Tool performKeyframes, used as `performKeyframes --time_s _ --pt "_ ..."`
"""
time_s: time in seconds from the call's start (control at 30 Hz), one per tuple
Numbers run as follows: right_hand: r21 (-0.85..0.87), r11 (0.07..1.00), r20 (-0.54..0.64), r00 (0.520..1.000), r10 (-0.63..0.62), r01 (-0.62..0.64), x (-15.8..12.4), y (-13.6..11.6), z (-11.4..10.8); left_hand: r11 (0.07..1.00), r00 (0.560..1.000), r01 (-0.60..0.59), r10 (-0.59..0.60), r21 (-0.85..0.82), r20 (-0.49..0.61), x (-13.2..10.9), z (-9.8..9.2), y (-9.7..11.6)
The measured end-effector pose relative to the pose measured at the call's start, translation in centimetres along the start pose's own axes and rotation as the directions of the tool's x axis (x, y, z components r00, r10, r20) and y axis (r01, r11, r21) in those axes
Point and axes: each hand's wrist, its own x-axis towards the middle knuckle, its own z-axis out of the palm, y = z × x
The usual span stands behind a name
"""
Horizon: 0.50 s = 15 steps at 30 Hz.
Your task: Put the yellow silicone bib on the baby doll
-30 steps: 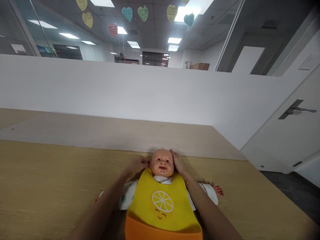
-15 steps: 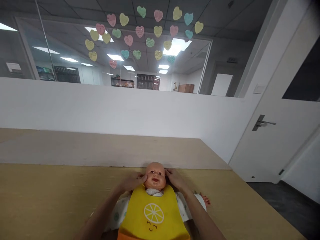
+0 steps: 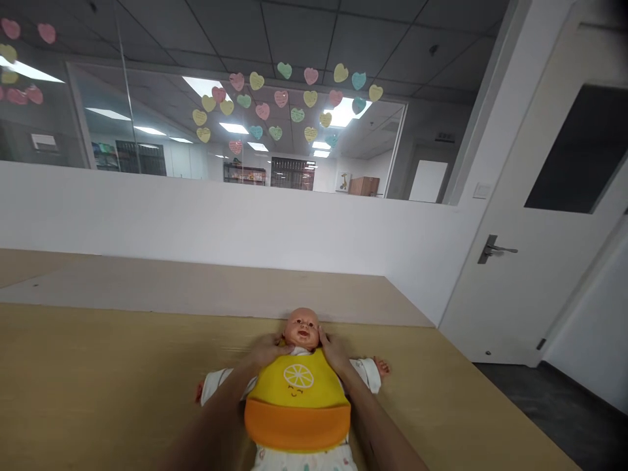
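Note:
A baby doll (image 3: 303, 322) lies on its back, arms spread, in white printed clothes. On its chest is a yellow bib (image 3: 275, 386) with a white lemon-slice print, a smiling face and an orange pocket (image 3: 297, 425). My left hand (image 3: 269, 351) is closed on the bib's neck edge, its thumb in front beside the doll's neck. On the other side my right hand (image 3: 335, 350) is closed at the bib's shoulder, against the doll's cheek and neck. Behind the neck, some fingertips of both hands are hidden.
The wooden table (image 3: 98, 379) extends to both sides, with a paler strip (image 3: 210, 288) along its far part. Beyond stand a white wall (image 3: 196, 222) and a window with heart-shaped notes (image 3: 280, 98). A door (image 3: 510, 301) is at right.
The doll and both hands appear higher and smaller in the view, with the bib's orange pocket now showing. My left thumb has moved from the doll's cheek down to the bib's neck edge.

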Motion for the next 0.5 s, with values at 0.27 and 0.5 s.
performKeyframes --time_s 0.27,0.5 --pt "0.065 0.995 -0.168 0.983 -0.069 0.081 -4.9 -5.1 -2.4 1.0 0.995 0.004 -0.006 -0.021 -0.098 -4.3 1.1 3.2" --pt "0.232 0.956 -0.211 0.969 -0.128 0.177 -16.2 -12.0 -5.6 0.987 0.979 -0.15 0.157 0.067 -0.131 -13.9 3.1 5.9"
